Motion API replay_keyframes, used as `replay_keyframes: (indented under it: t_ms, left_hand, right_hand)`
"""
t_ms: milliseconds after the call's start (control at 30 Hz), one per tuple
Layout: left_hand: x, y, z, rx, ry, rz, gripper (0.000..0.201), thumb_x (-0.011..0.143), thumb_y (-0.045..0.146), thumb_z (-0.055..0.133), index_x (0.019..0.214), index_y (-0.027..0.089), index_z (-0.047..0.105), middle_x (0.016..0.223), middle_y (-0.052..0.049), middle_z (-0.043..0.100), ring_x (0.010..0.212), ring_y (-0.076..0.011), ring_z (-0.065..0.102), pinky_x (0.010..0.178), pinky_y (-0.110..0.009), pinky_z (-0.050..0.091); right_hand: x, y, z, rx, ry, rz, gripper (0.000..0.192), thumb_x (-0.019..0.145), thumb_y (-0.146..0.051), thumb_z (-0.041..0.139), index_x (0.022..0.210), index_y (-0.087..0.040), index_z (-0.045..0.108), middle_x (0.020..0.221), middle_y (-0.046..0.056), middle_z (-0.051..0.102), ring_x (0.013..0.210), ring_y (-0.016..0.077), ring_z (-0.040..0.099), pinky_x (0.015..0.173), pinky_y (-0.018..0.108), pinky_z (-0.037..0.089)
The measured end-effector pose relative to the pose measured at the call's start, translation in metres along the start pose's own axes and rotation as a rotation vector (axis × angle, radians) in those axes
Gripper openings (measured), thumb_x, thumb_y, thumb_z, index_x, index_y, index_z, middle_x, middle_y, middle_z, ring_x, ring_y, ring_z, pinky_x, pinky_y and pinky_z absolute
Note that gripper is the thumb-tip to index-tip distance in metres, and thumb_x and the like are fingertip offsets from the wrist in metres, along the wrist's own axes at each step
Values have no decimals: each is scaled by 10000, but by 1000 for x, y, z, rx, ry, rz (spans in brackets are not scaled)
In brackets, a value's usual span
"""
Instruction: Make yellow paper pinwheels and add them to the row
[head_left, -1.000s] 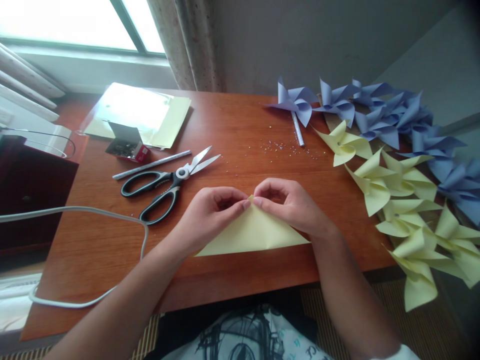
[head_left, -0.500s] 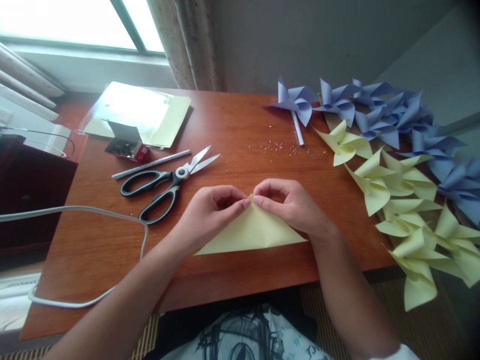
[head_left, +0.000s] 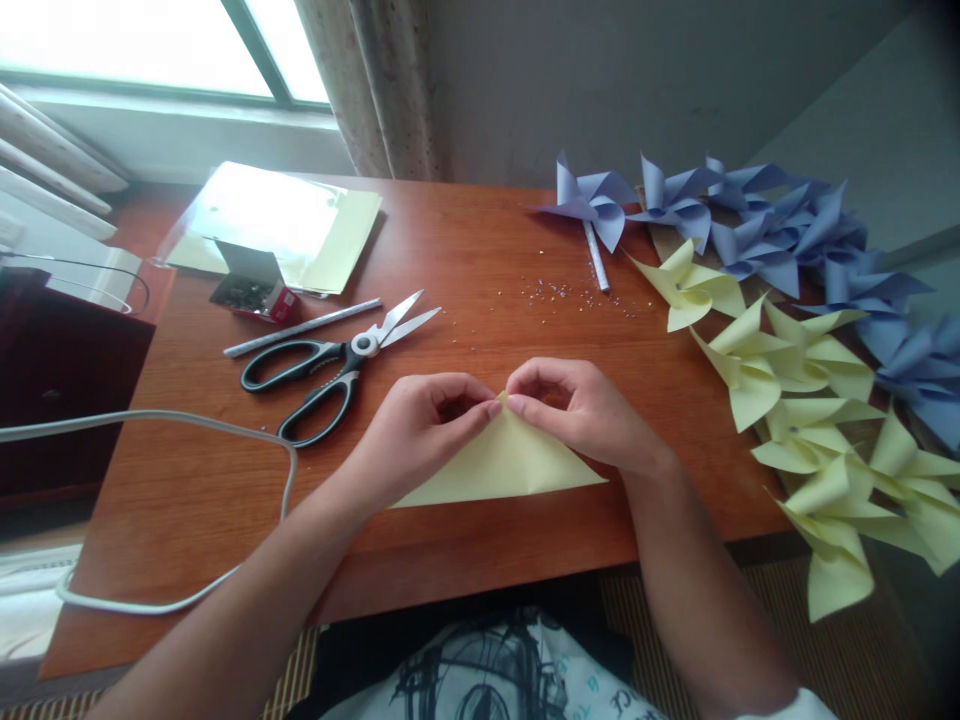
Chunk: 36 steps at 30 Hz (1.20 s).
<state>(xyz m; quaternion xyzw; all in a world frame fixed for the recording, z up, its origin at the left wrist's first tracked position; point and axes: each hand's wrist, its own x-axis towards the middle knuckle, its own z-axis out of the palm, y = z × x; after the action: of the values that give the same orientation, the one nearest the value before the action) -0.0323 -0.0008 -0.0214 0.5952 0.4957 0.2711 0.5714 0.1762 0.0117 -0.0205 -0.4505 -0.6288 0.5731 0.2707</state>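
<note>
A pale yellow paper sheet [head_left: 506, 462] folded into a triangle lies flat near the front edge of the wooden table [head_left: 465, 250]. My left hand [head_left: 416, 425] and my right hand [head_left: 581, 410] meet at its top corner, each pinching the tip between thumb and fingertips. The long base of the triangle points toward me. Both forearms reach in from the bottom of the view.
Black-handled scissors [head_left: 330, 365] and a thin white stick [head_left: 304, 327] lie left of my hands. Further back left are a small open box [head_left: 251, 290] and a packet of paper [head_left: 274, 220]. Yellow pinwheels [head_left: 802, 400] and blue pinwheels [head_left: 757, 225] fill the right side. A grey cable [head_left: 187, 425] loops at the left.
Almost nothing moved. The right end of the folded triangle has drawn in slightly to the left; both hands stay pinched on the tip.
</note>
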Motion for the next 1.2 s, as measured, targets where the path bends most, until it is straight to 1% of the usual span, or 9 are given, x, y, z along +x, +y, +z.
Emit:
replay_keyframes:
  t_ms: [167,400,500,600,700,733,867,1000,1200]
  left_hand:
    - [0,0,1,126,-6,56,260,874,363,671,822,121,748,681,-22,669,610,-121,529,540,-197,405]
    - [0,1,4,241,16,115,261,918,320,604,810,125,740,633,5,631,564,-92,467,520,-190,358]
    - [1,0,0,254,33,148,256,934,343,605,873,134,740,692,-4,675,589,-102,512,542,-201,393]
    - [-1,4,-4,336,163,225,258,956,366,588,986,149,725,876,-43,746,711,-140,627,643,-230,477]
    - [-12,13,2,675,368,357,230,967,315,564,1060,165,712,1074,-86,753,935,-218,684,847,-328,513]
    - [-17,15,7,799,382,421,240,972,288,544,1093,164,709,1105,-97,750,977,-243,684,873,-364,512]
    - [-42,18,43,1106,182,621,344,970,219,507,1246,93,671,1250,-149,717,1123,-292,670,969,-423,506]
    - [-56,9,72,1252,74,507,536,999,336,457,1404,-3,546,1513,-229,506,1400,-347,489,1181,-466,371]
    - [-50,4,78,1252,105,438,676,998,440,450,1500,-11,422,1605,-233,356,1499,-360,340,1241,-499,278]
  right_hand:
    - [0,0,-1,-90,5,-51,81,896,-278,675,868,-204,691,872,19,698,804,171,645,699,275,515]
    - [3,0,-2,-219,59,-218,67,885,-202,689,828,-206,724,823,9,695,765,155,629,706,281,495]
    - [4,0,-1,-242,87,-237,77,888,-192,682,829,-209,728,837,13,704,786,162,643,737,289,499]
    - [8,1,-2,-275,132,-233,96,892,-182,666,826,-208,731,839,13,713,799,164,657,743,286,496]
    - [17,5,-6,-324,195,-214,99,888,-187,661,833,-211,740,845,13,724,810,168,667,747,287,499]
    - [22,7,-8,-345,210,-209,95,883,-190,663,838,-212,744,851,14,728,814,171,670,750,288,502]
    - [42,16,-16,-495,237,-196,92,853,-167,679,816,-195,759,842,30,733,785,172,666,731,291,496]
    - [56,22,-19,-628,263,-193,106,836,-151,680,794,-194,767,816,35,730,750,170,649,709,294,481]
    - [60,26,-17,-666,276,-202,117,831,-147,673,777,-191,767,794,35,721,718,163,636,694,288,477]
